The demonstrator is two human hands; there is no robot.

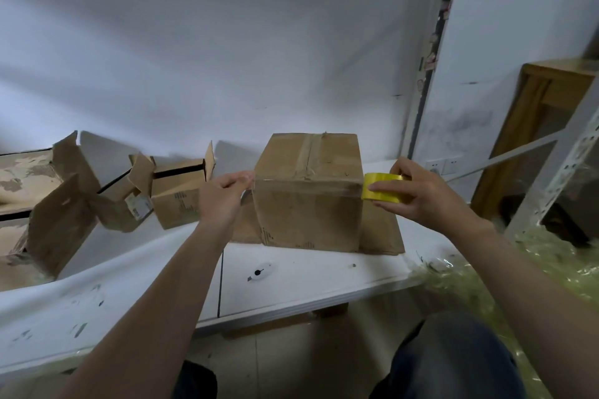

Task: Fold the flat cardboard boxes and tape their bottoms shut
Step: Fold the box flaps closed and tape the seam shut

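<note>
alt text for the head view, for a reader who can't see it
A person stretches a tape strip across a cardboard box on a white table. The left hand pinches its free end; the right hand holds the yellow tape roll. Other open boxes lie to the left.

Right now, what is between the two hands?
In the head view, the cardboard box sits between the left hand and right hand, with clear tape stretched across its front from the yellow tape roll.

Head camera looks forward and down; close over the table (311, 282).
</note>
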